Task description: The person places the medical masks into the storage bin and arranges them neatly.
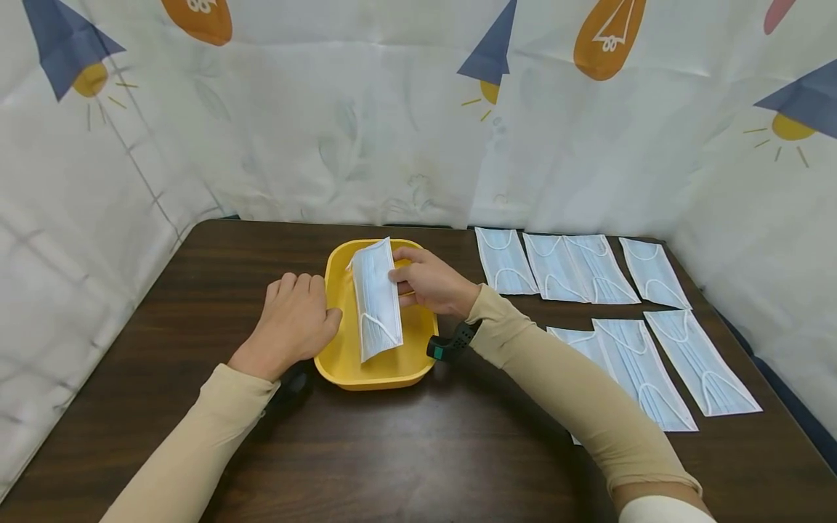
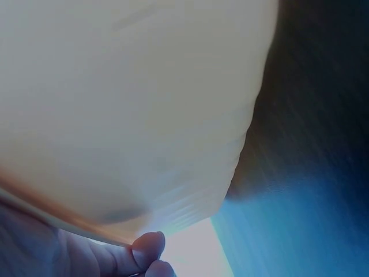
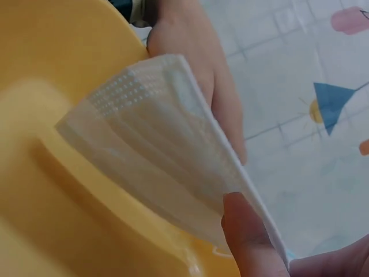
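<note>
Midway through what looks like a sorting job, a person holds a stack of pale blue face masks (image 1: pixel 375 301) upright over a yellow tray (image 1: pixel 340 356) at the middle of a dark wooden worktop (image 1: pixel 458 450). The right hand (image 1: pixel 428 282) has its grip pinched on the stack's long edge, fingers on one face and thumb on the other; the right wrist view shows a fingertip (image 3: pixel 245 231) pressed against the pleated edge of the stack (image 3: pixel 161 156), with the tray's yellow wall (image 3: pixel 52 190) just beneath. The stack's lower end sits inside the tray, tilted rather than lying flat.

The left hand (image 1: pixel 294 323) rests against the tray's left rim, fingers relaxed and flat, grasping nothing; it appears to steady the tray. The left wrist view is blurred, showing little beyond a fingertip (image 2: pixel 149 248) under a pale surface.

To the right of the tray, well apart from it, loose masks (image 1: pixel 591 267) lie flat on the worktop in two rows: about four in the far row and about three in the near row (image 1: pixel 700 370), some overlapping, one partly hidden by the right forearm.

Judged from this layout, part of the work is done, several masks being gathered into the held stack at the tray, while roughly seven remain spread out to its right. A printed curtain (image 1: pixel 392 109) encloses the worktop behind the tray.
</note>
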The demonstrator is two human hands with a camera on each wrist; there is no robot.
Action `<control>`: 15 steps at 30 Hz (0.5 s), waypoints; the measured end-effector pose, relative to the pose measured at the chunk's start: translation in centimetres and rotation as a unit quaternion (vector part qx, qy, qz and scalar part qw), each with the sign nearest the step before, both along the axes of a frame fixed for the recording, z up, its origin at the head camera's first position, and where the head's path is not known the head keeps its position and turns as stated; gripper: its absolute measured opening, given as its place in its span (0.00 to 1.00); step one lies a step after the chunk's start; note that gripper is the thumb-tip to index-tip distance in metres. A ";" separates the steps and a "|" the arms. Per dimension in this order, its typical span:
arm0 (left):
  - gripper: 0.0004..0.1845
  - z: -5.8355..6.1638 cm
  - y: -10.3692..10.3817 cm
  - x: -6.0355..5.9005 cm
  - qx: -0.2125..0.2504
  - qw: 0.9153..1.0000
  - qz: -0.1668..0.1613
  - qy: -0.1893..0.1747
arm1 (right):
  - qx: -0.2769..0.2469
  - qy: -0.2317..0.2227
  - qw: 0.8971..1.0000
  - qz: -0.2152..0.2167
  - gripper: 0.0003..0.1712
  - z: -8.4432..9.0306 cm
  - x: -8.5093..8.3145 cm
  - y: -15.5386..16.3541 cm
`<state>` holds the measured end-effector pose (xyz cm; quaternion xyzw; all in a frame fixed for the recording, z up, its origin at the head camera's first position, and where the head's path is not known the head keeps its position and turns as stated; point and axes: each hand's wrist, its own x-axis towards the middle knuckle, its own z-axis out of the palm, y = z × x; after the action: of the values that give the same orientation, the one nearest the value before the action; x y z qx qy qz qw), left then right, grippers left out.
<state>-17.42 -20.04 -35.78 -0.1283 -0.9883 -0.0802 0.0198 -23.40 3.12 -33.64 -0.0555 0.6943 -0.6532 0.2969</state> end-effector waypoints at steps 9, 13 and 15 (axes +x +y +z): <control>0.18 0.0 0.1 0.1 -0.001 1.000 0.004 0.002 | 0.042 0.000 0.999 0.030 0.18 -0.4 -0.1 -1.5; 0.17 -0.1 0.1 0.1 -0.001 1.000 0.001 0.010 | 0.049 -0.011 0.998 0.031 0.18 -0.6 -0.3 -1.7; 0.17 -0.1 0.1 0.1 -0.002 1.000 0.000 0.012 | 0.050 -0.019 0.998 0.033 0.17 -0.6 -0.4 -1.8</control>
<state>-17.37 -19.94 -35.92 -0.1297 -0.9881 -0.0769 0.0310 -23.81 1.32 -34.25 -0.0509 0.7183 -0.6082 0.3340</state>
